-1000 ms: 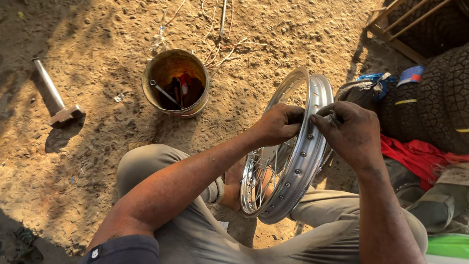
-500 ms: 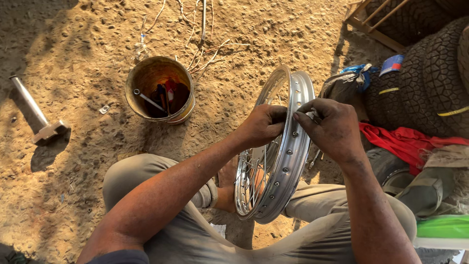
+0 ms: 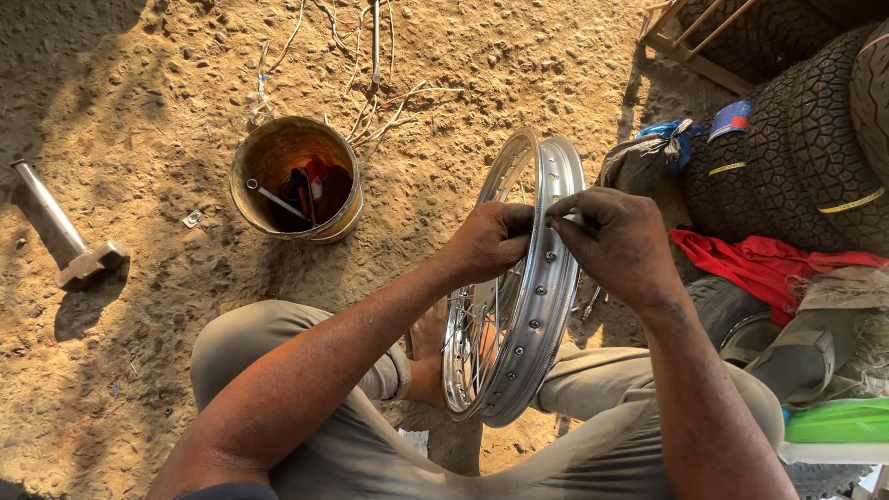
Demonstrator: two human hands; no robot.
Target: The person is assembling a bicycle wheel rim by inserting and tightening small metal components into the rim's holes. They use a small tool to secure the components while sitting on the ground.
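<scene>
Two tyres (image 3: 815,139) flank sandy ground (image 3: 139,93) outdoors.

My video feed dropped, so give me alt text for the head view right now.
A seated person holds an upright spoked wheel rim between the knees, left hand and right hand pinching its top edge. On the sandy ground sit a tool bucket and a metal stand; tyres are stacked at right.
</scene>
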